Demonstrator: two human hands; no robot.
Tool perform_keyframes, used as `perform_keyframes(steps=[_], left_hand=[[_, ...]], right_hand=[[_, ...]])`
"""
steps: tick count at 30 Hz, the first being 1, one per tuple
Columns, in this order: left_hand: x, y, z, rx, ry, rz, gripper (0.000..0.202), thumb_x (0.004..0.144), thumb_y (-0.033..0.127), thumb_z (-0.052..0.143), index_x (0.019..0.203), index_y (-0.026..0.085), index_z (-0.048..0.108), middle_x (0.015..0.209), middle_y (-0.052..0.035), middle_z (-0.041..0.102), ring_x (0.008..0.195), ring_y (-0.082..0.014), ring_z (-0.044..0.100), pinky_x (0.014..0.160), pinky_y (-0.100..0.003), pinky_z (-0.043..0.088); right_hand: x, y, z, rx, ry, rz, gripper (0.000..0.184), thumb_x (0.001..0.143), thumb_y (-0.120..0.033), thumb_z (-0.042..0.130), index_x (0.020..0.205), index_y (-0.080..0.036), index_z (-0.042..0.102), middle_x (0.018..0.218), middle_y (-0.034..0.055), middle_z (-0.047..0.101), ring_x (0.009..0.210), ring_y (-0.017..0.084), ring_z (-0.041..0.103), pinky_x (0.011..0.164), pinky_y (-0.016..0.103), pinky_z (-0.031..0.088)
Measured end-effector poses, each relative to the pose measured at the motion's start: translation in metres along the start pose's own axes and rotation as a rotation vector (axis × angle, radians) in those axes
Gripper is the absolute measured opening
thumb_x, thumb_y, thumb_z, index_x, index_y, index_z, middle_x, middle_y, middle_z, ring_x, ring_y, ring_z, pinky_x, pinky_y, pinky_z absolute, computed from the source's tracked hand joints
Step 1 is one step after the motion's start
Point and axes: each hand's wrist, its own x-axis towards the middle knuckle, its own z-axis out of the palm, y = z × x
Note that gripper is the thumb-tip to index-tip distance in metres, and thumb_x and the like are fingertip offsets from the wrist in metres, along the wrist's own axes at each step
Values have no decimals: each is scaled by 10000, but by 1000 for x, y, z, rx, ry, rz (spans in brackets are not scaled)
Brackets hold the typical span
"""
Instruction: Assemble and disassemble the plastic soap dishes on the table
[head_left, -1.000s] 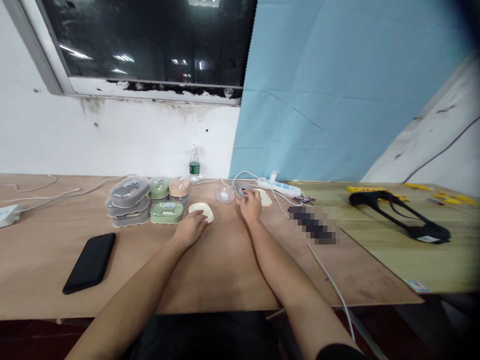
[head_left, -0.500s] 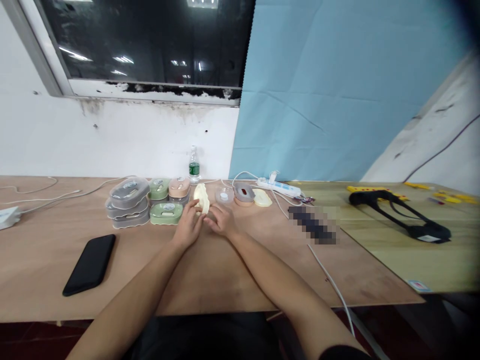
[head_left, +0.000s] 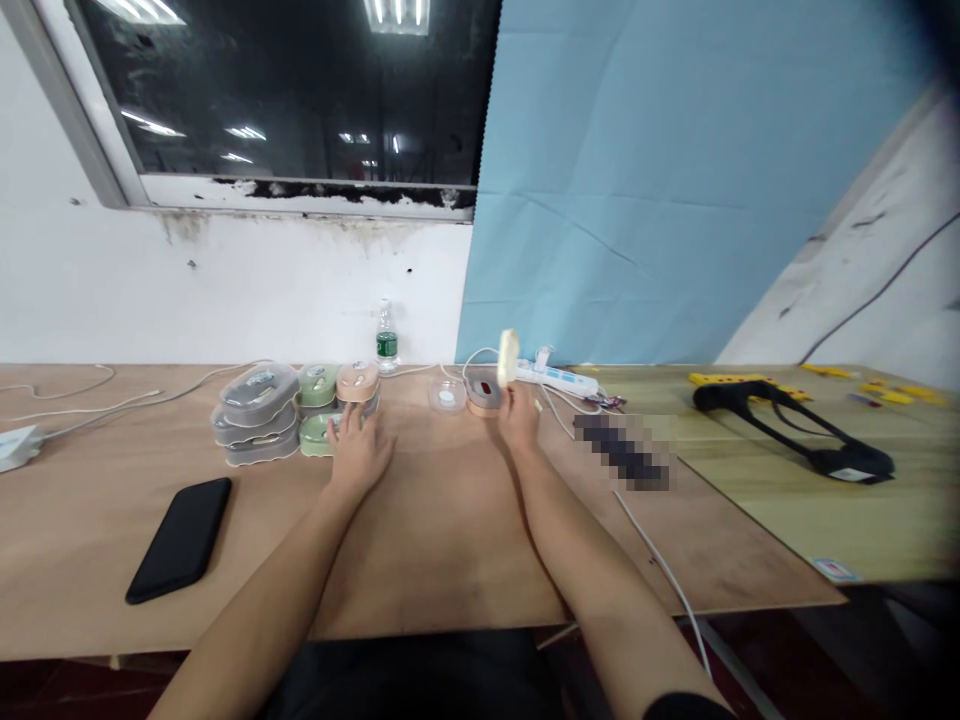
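My right hand [head_left: 519, 418] pinches a cream plastic piece [head_left: 508, 357] and holds it upright, raised above the table. Behind that hand sits a peach box with a grey lid [head_left: 484, 388], and a small cream edge shows beside the fingers. My left hand [head_left: 361, 450] is spread with nothing in it, its fingertips overlapping the front green box [head_left: 313, 435]; contact is unclear. A peach-lidded box [head_left: 358, 378] and another green box [head_left: 317, 383] stand just behind it. To their left is a stack of grey lidded boxes [head_left: 259, 410].
A clear container [head_left: 447, 395] lies between my hands at the back. A water bottle [head_left: 386, 338] stands by the wall. On the left lies a black phone [head_left: 180, 540]. A power strip [head_left: 559, 377], white cables and a black headband-like frame [head_left: 795, 430] are on the right.
My hands have parted. The cream piece has moved right and up in my right hand. My left hand has let go and shifted slightly left, its fingers spread.
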Motion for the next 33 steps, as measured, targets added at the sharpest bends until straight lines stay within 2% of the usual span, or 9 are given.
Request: perform_keyframes(steps=[4, 6, 8, 12, 14, 17, 21, 25, 33], left_hand=[[0, -8, 3, 112, -84, -118, 510, 825, 455, 519, 1258, 186, 514, 1398, -176, 430, 1338, -367, 294, 1066, -630, 130], [-2, -7, 6, 119, -114, -109, 573, 815, 466, 528, 1298, 162, 475, 1392, -187, 440, 1332, -368, 309, 1070, -613, 148], [-5, -2, 7, 90, -115, -67, 621, 811, 462, 537, 1335, 148, 428, 1387, -189, 449, 1330, -362, 321, 1074, -585, 181], [-5, 11, 3, -116, -110, 108, 621, 846, 424, 506, 1376, 142, 348, 1351, -155, 500, 1274, -283, 432, 1038, -428, 341], [-4, 14, -1, -187, -85, 175, 590, 863, 408, 486, 1375, 151, 345, 1342, -133, 514, 1267, -248, 447, 1023, -375, 366], [-1, 12, -2, -144, -67, 161, 524, 869, 422, 480, 1334, 191, 414, 1360, -109, 505, 1309, -255, 396, 1070, -415, 300], [-2, 3, 4, -25, -173, 61, 544, 831, 533, 505, 1270, 211, 507, 1412, -116, 448, 1340, -307, 335, 1077, -500, 257], [-3, -1, 10, 4, -252, 45, 622, 810, 580, 508, 1304, 202, 489, 1440, -126, 406, 1355, -318, 303, 1062, -477, 294], [-3, -1, 12, -19, -285, 83, 626, 819, 560, 502, 1343, 221, 445, 1466, -119, 363, 1375, -314, 264, 1065, -460, 301]], right_hand=[[7, 50, -16, -35, 183, 171, 243, 892, -302, 380, 922, -159, 574, 924, 111, 567, 899, 226, 505, 828, 354, 406], [7, 62, -18, -26, 209, 217, 236, 873, -319, 417, 887, -155, 586, 889, 108, 567, 891, 229, 503, 837, 359, 407], [7, 68, -17, -19, 181, 251, 221, 845, -326, 461, 863, -152, 597, 861, 101, 565, 876, 228, 503, 838, 359, 410], [3, 71, -13, -77, 63, 345, 168, 765, -274, 529, 818, -140, 615, 839, 98, 554, 865, 231, 504, 839, 360, 412], [2, 72, -11, -139, 14, 402, 148, 729, -231, 532, 797, -138, 625, 843, 98, 546, 874, 235, 504, 849, 361, 405], [0, 73, -9, -200, -55, 464, 168, 702, -186, 517, 807, -135, 637, 870, 95, 540, 866, 222, 506, 847, 345, 404], [-1, 70, -6, -225, -123, 464, 211, 713, -165, 504, 865, -133, 646, 956, 103, 542, 853, 201, 512, 840, 327, 408], [-1, 65, -5, -229, -174, 434, 243, 725, -113, 474, 881, -127, 659, 962, 114, 556, 887, 210, 522, 862, 330, 395], [-1, 59, -7, -293, -253, 440, 254, 744, -110, 481, 896, -163, 677, 953, 100, 564, 923, 218, 519, 846, 318, 397]])
